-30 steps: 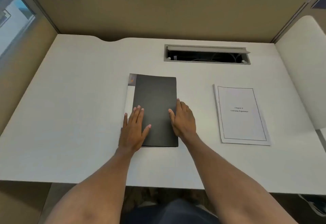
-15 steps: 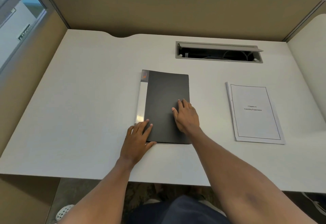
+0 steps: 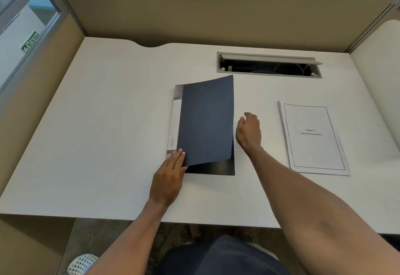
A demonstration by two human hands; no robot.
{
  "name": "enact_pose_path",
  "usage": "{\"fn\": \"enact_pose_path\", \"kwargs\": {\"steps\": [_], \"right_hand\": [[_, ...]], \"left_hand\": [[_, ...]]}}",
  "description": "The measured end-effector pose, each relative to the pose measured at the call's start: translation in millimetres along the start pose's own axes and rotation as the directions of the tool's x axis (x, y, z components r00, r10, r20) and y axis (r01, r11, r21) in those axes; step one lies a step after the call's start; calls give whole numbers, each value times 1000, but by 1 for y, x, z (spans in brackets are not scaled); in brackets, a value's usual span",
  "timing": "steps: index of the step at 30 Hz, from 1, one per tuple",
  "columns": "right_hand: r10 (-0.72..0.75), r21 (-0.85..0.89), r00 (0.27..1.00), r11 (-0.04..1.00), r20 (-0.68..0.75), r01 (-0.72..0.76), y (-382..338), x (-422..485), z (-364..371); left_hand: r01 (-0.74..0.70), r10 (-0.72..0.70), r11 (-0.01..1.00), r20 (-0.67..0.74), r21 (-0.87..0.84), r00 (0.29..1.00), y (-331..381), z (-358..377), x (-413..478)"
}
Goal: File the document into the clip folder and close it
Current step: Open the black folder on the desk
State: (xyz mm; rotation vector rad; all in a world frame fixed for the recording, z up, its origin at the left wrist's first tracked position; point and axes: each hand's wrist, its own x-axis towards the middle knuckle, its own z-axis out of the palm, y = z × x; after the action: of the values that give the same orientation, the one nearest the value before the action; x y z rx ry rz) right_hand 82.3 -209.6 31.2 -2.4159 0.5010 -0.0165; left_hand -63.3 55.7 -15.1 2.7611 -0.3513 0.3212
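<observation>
Dark navy clip folder with a white spine strip lies near the middle of the pale grey desk, spine to the left. Front cover is raised along its right edge, bowed, hinged at the spine; the black back cover shows flat on the desk beneath its near edge.

Left hand rests at the folder's near left corner, fingers together and flat, fingertips on the spine strip and the cover's near left corner. It presses rather than grips.

Right hand is just right of the lifted cover edge, loosely curled, thumb up. Fingertips are hidden behind the cover; cannot tell whether they hold the edge.

White stapled document, title page facing up with a printed border, lies flat on the desk to the right of the folder, well apart from it and untouched.

Grey cable slot, lid open, sits at the far side of the desk.
</observation>
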Motion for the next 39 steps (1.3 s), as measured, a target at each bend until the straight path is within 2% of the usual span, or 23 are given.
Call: {"fn": "enact_pose_path", "kwargs": {"steps": [3,6,10,13,17,20,24,29,33,35,37,39], "right_hand": [[-148,-85,979,983,139,161,-11,-20,17],[-238,-209,925,929,297,306,-28,-44,40],[-217,-343,868,854,446,390,-41,-69,63],[-173,-449,844,783,507,430,-39,-77,67],[-135,-476,838,771,528,424,-43,-77,67],[-126,-477,840,774,527,416,-46,-77,67],[-126,-474,851,784,509,400,-45,-79,68],[-125,-476,856,786,502,395,-44,-81,69],[-125,-472,854,789,505,394,-45,-82,68],[-119,-476,853,786,508,393,-46,-82,68],[-112,-481,851,784,513,394,-47,-82,68],[-107,-485,850,781,517,393,-47,-82,68]], "left_hand": [[65,-67,985,-7,-160,998,-3,-4,-4],[159,-165,931,10,-327,986,-4,-11,-7],[288,-336,845,-28,-450,941,-2,-21,-10],[375,-459,763,-34,-527,888,-2,-26,-14],[469,-617,630,-32,-618,786,-5,-28,-18],[514,-730,529,-54,-675,681,-11,-30,-18],[498,-832,414,-95,-762,547,-19,-40,-15],[555,-939,242,-49,-796,340,-34,-40,-14],[619,-977,132,5,-774,215,-43,-41,-6],[693,-982,134,-2,-709,187,-42,-41,-2],[762,-978,180,-28,-623,208,-40,-39,1],[860,-968,248,-71,-446,242,-38,-38,7]]}}
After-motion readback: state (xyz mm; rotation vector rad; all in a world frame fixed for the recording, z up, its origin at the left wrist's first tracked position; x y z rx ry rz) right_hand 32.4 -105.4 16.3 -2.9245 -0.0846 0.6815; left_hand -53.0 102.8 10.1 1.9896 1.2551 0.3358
